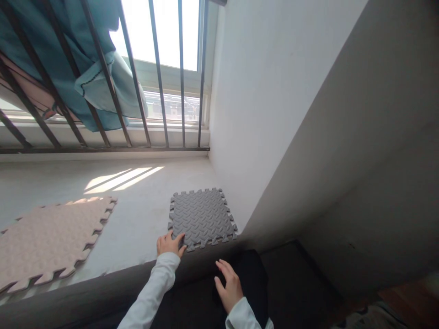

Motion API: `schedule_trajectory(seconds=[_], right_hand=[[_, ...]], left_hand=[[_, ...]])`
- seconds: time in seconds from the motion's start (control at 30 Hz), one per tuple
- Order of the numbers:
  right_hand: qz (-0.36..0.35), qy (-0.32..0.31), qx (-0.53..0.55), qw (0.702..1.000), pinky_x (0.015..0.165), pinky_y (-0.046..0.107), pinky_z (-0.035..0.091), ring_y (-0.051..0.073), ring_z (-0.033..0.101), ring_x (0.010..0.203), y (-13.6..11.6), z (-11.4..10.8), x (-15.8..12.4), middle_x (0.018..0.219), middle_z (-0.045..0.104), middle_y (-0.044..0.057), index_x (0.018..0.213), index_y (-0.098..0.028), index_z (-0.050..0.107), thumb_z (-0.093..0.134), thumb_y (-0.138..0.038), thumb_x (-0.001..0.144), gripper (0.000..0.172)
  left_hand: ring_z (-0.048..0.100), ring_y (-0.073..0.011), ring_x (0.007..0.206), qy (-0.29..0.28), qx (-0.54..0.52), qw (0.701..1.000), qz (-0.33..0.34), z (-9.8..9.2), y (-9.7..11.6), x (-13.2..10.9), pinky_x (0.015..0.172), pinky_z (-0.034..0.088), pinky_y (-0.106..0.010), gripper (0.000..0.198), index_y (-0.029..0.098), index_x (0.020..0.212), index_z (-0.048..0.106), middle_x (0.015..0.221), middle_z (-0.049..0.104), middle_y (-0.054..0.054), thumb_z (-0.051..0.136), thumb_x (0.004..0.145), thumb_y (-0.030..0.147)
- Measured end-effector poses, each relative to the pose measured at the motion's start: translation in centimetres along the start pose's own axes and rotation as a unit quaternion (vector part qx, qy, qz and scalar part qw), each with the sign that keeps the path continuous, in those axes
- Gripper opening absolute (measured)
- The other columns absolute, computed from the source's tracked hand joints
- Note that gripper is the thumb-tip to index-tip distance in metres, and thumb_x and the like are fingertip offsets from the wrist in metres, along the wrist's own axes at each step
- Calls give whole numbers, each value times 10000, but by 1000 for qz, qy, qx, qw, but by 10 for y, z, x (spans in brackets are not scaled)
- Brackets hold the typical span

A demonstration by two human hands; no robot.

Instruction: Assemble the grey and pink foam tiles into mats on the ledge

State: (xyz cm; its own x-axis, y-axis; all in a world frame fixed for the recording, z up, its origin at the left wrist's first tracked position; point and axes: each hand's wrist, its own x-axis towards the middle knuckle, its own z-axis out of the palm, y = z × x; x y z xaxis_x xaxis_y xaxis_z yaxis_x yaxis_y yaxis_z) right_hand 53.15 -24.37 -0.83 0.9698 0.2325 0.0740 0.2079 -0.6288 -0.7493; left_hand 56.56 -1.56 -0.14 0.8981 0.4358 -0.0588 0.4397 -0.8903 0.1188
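Note:
A grey interlocking foam mat tile [202, 215] with a raised tread pattern and toothed edges lies flat on the pale window ledge, close to the side wall. My left hand [170, 243] is at its near left corner, index finger and thumb closed about the toothed edge. Part of that corner is hidden by my fingers. Just below the ledge's front edge hovers my right hand [229, 283], open and holding nothing, its fingers slightly curved and the thumb apart. It is clear of the grey tile.
Beige foam matting [51, 237] lies to the left on the window ledge [137, 219]. Dark metal bars [158, 73] stand before the window, with blue cloth [68, 55] hanging behind them. A white wall [260, 105] rises at the right of the ledge.

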Motion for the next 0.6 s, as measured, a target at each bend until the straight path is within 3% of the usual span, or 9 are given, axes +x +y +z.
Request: schedule_trajectory(seconds=[0.2, 0.4, 0.6], right_hand=[[0, -25, -1, 1000, 935, 336, 437, 202, 541, 1055, -5, 4, -1, 1134, 587, 83, 1056, -186, 619, 480, -176, 678, 404], [-22, -7, 18, 1000, 917, 359, 447, 218, 556, 1032, -7, 8, 5, 1115, 595, 101, 1036, -180, 625, 488, -176, 669, 391], [-19, -15, 8, 1000, 921, 340, 448, 211, 554, 1035, -8, 8, 6, 1118, 594, 88, 1044, -190, 623, 491, -169, 667, 400]], left_hand=[[399, -251, 1092, -4, 1, 1000, -4, 0, 2, -1, 972, 198, -384, 419, 351, 1100, 574, 1229, 457, -50, 600, 681, 355], [390, -249, 1085, -4, -8, 999, -31, 2, 7, -4, 956, 207, -388, 493, 361, 1119, 550, 1218, 458, -33, 634, 634, 340], [379, -253, 1100, 7, -31, 999, -25, 6, 10, -3, 969, 199, -394, 422, 340, 1078, 588, 1234, 441, -47, 613, 657, 315]])
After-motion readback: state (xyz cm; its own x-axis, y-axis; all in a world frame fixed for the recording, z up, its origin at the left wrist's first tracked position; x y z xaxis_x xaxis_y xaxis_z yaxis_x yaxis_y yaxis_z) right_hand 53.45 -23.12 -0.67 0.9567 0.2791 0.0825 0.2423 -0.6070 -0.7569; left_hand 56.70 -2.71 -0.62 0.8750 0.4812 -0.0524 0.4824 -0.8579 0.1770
